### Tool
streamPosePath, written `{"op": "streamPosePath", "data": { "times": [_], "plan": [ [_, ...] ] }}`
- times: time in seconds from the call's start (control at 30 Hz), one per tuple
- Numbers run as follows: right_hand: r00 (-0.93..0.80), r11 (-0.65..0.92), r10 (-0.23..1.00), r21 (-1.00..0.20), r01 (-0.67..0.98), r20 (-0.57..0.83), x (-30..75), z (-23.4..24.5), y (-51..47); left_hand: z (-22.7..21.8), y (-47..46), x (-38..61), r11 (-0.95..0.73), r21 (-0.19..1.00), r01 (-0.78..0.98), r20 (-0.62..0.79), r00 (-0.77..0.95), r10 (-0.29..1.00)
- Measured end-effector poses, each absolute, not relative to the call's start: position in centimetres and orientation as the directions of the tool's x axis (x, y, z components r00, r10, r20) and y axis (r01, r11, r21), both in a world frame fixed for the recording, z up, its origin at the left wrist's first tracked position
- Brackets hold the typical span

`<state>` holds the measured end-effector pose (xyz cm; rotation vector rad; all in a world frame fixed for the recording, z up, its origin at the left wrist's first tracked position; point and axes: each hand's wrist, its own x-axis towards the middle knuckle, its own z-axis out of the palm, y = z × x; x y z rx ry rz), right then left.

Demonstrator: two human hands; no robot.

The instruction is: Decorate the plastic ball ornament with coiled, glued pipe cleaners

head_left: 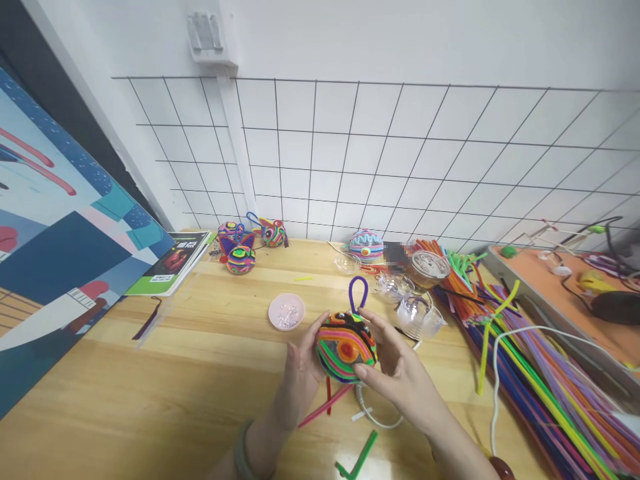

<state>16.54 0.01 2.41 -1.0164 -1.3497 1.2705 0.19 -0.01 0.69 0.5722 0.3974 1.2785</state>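
A round ornament (334, 352) covered in coloured pipe cleaners is held up over the table between both hands. It has an orange disc on its front and a purple pipe-cleaner loop (358, 293) standing on top. My left hand (303, 367) cups its left side. On the other side my right hand (397, 363) grips it, thumb on the lower front and fingers near the top. Beneath it lie a pink pipe cleaner (327, 405), a red piece and a bent green pipe cleaner (361, 457). A pink dish (287, 312) with small shiny bits sits beyond my left hand.
Finished ornaments (241, 260) stand at the back left, beside a book (173, 267). Clear plastic shells (417, 315) and a striped ball (367, 247) are at the back. Pipe-cleaner bundles (540, 393), a white cable (495, 380) and an orange tray (540, 280) occupy the right.
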Motion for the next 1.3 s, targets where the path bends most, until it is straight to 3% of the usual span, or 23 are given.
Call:
{"op": "streamPosePath", "data": {
  "times": [0.27, 0.43, 0.53, 0.63, 0.77, 0.9, 1.13, 1.3],
  "plan": [
    [-0.164, 0.024, 0.984, -0.957, -0.29, 0.074, 17.6, 3.4, 0.9, 0.6, 0.4, -0.8, 0.162, 0.702, -0.694, 0.006, 0.233, 0.972],
    [-0.047, 0.022, 0.998, -0.926, -0.378, 0.043, 19.0, 4.0, 1.9, 1.0, 1.0, -1.1, 0.044, 0.83, -0.555, -0.095, -0.062, 0.994],
    [-0.047, 0.032, 0.997, -0.931, -0.365, 0.053, 19.6, 4.5, 2.3, 1.0, 1.3, -0.8, 0.002, 0.844, -0.537, -0.115, -0.177, 0.977],
    [-0.116, -0.014, 0.993, -0.927, -0.374, 0.032, 19.9, 4.8, 2.5, 0.9, 1.4, -0.6, 0.015, 0.808, -0.589, -0.148, -0.178, 0.973],
    [-0.078, -0.053, 0.997, -0.832, -0.552, -0.012, 20.1, 4.7, 2.6, 1.2, 1.5, -0.5, 0.024, 0.781, -0.624, -0.188, -0.198, 0.962],
    [-0.084, -0.072, 0.996, -0.783, -0.618, -0.026, 20.0, 4.5, 2.7, 1.3, 1.5, -0.5, 0.062, 0.783, -0.619, -0.204, -0.161, 0.966],
    [-0.117, -0.153, 0.988, -0.626, -0.765, -0.099, 19.7, 4.2, 2.6, 0.8, 1.5, -0.3, 0.082, 0.806, -0.586, -0.165, -0.09, 0.982],
    [-0.161, -0.15, 0.986, -0.635, -0.758, -0.04, 19.1, 3.7, 2.2, 0.2, 1.4, -0.4, 0.021, 0.839, -0.544, -0.097, -0.111, 0.989]
  ]
}}
